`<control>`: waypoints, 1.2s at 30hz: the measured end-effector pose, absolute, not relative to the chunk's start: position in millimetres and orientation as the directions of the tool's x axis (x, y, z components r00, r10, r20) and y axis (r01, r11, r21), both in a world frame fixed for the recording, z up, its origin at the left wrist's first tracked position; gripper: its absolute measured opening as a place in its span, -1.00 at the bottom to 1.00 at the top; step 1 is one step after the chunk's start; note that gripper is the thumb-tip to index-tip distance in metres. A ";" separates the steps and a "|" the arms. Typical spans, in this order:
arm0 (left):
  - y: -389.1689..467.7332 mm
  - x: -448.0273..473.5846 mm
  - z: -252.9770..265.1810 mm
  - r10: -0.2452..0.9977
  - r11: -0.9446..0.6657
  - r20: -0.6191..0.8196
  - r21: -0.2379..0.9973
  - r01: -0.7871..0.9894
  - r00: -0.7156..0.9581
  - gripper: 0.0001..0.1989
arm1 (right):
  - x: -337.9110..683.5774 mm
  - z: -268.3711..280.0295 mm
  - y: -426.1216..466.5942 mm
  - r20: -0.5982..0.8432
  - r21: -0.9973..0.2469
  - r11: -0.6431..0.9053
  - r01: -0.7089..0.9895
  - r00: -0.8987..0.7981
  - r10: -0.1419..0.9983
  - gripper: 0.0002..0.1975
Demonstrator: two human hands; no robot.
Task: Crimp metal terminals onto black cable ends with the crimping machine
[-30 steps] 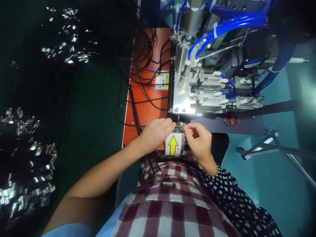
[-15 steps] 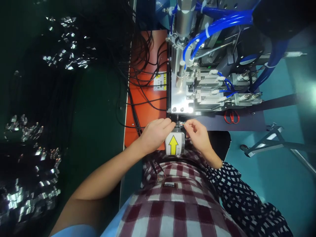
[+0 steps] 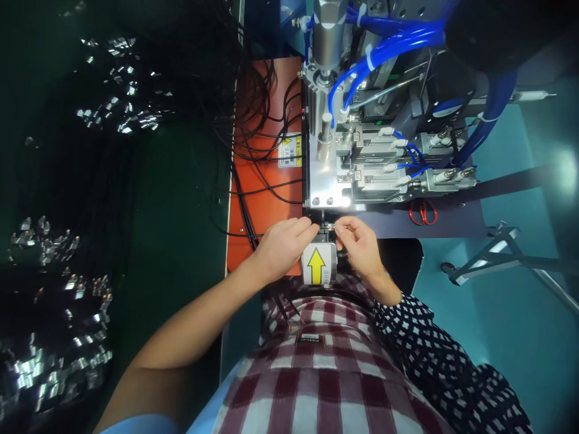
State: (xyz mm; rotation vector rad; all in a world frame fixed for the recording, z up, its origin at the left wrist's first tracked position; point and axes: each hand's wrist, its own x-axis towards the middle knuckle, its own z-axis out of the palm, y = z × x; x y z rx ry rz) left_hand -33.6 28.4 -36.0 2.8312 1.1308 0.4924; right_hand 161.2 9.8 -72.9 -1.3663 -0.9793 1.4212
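A black cable (image 3: 246,234) runs in from the left to my left hand (image 3: 286,247), whose fingers are closed around its end. Between my hands a small shiny metal connector (image 3: 329,226) lies at the near end of the machine's track. My right hand (image 3: 359,244) pinches the connector's right side between thumb and forefinger. Just below my fingertips is a rounded cover with a yellow arrow label (image 3: 316,265). The exact contact points under my left fingers are hidden.
A metal machine (image 3: 330,175) with blue air hoses (image 3: 393,45) stands directly ahead. Several black cables cross the orange plate (image 3: 265,208) on the left. Red-handled scissors (image 3: 423,213) lie to the right. Heaps of cables with shiny ends (image 3: 131,111) rest on the dark green surface.
The view has shifted slightly, so the machine appears a little further left. Both hands keep nearly the same position at the connector.
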 end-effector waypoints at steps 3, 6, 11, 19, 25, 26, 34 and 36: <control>28.5 -33.8 -36.7 0.682 -0.729 0.257 0.162 0.665 0.685 -0.73 | 162.0 -75.5 7.5 -0.305 -0.945 -0.297 -0.140 0.039 0.952 -0.82; 28.5 -34.0 -36.8 0.684 -0.727 0.254 0.165 0.666 0.684 -0.72 | 161.7 -75.1 8.8 -0.323 -0.940 -0.318 -0.124 0.023 0.946 -0.84; 28.5 -33.4 -36.0 0.680 -0.731 0.266 0.177 0.659 0.683 -0.72 | 160.3 -75.9 12.7 -0.356 -0.928 -0.350 -0.125 0.030 0.934 -0.90; 28.7 -33.9 -36.8 0.689 -0.724 0.252 0.188 0.664 0.680 -0.69 | 154.9 -67.0 13.3 -0.341 -0.939 -0.336 -0.068 0.072 0.937 -0.82; 25.5 -32.3 -32.6 0.716 -0.696 0.240 0.164 0.699 0.656 -0.68 | 153.0 -68.4 18.3 -0.469 -0.856 -0.455 -0.244 0.001 0.883 -0.79; 24.5 -31.8 -31.6 0.722 -0.687 0.247 0.143 0.712 0.646 -0.68 | 154.0 -67.9 18.1 -0.488 -0.840 -0.477 -0.258 -0.025 0.872 -0.78; 21.7 -32.9 -32.1 0.716 -0.692 0.238 0.118 0.713 0.656 -0.73 | 158.1 -70.3 14.2 -0.431 -0.871 -0.430 -0.237 -0.052 0.901 -0.70; 20.5 -34.5 -32.3 0.725 -0.685 0.218 0.133 0.716 0.653 -0.73 | 157.7 -72.8 14.5 -0.423 -0.877 -0.421 -0.231 -0.042 0.905 -0.72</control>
